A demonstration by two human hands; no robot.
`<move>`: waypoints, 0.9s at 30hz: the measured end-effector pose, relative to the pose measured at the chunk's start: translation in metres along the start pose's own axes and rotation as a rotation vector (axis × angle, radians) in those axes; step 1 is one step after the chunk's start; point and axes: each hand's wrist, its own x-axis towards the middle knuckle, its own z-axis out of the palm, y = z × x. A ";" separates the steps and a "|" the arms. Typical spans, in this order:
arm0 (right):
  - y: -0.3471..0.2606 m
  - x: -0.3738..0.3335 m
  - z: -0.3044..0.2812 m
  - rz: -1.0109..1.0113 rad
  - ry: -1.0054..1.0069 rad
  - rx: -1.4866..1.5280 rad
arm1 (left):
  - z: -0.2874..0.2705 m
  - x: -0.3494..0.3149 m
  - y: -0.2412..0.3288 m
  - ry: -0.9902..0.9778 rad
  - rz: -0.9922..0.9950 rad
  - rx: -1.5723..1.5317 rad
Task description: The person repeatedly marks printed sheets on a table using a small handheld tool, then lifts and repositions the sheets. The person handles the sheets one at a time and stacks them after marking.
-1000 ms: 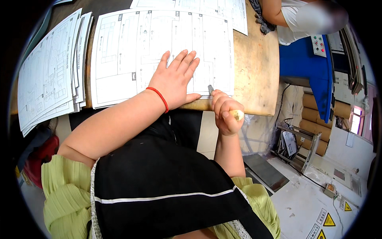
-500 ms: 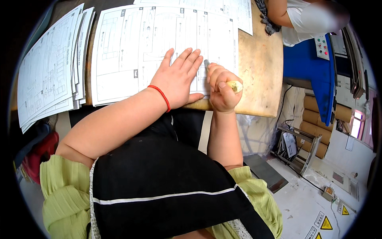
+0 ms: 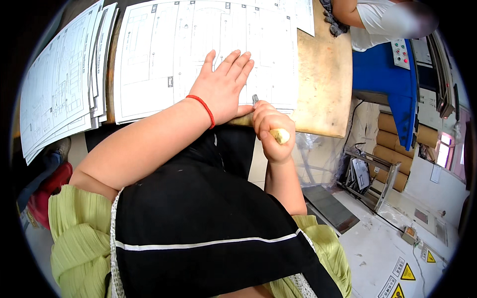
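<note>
My left hand [image 3: 221, 89] lies flat on a large white printed sheet [image 3: 141, 97], fingers spread, thumb near the sheet's front edge. Just right of it, my right hand [image 3: 272, 124] is wrapped in a fist around a short hand tool [image 3: 281, 136] with a pale yellow handle. The tool's narrow grey metal end pokes out past the fist, over the sheet close to my left thumb. The fist hides its middle, so its exact kind is unclear. More sheets lie beneath the one under my hand.
A fanned stack of printed sheets [image 3: 54, 84] lies at the left. The worn wooden tabletop [image 3: 325, 84] shows on the right. Beyond it stand a blue machine [image 3: 382, 74] with a button panel and another person [image 3: 370, 22]. A metal frame [image 3: 385, 184] stands on the floor.
My right hand with the tool has moved toward me and slightly left, to the table's front edge. My left hand stays flat, shifted slightly away from me.
</note>
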 end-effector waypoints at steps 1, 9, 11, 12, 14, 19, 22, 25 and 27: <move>-0.002 0.002 0.004 0.033 0.053 0.026 | 0.001 0.000 -0.001 0.009 0.016 -0.030; 0.004 0.009 0.027 0.020 0.293 0.409 | -0.030 -0.055 -0.068 -0.026 -0.153 -0.172; 0.008 0.022 0.046 0.014 0.267 0.497 | -0.024 -0.075 -0.091 0.024 -0.213 -0.116; 0.011 0.028 0.052 0.041 0.247 0.497 | -0.018 -0.080 -0.094 0.032 -0.199 -0.115; 0.020 0.040 0.062 0.095 0.199 0.499 | -0.012 -0.088 -0.098 0.050 -0.181 -0.111; 0.031 0.069 0.076 0.076 0.187 0.436 | -0.006 -0.086 -0.099 0.079 -0.164 -0.112; 0.031 0.073 0.085 -0.030 0.207 0.401 | -0.008 -0.086 -0.098 0.076 -0.164 -0.135; 0.031 0.071 0.094 -0.026 0.203 0.308 | -0.008 -0.086 -0.098 0.062 -0.162 -0.086; 0.028 0.071 0.098 -0.033 0.175 0.207 | -0.008 -0.086 -0.098 0.067 -0.179 -0.069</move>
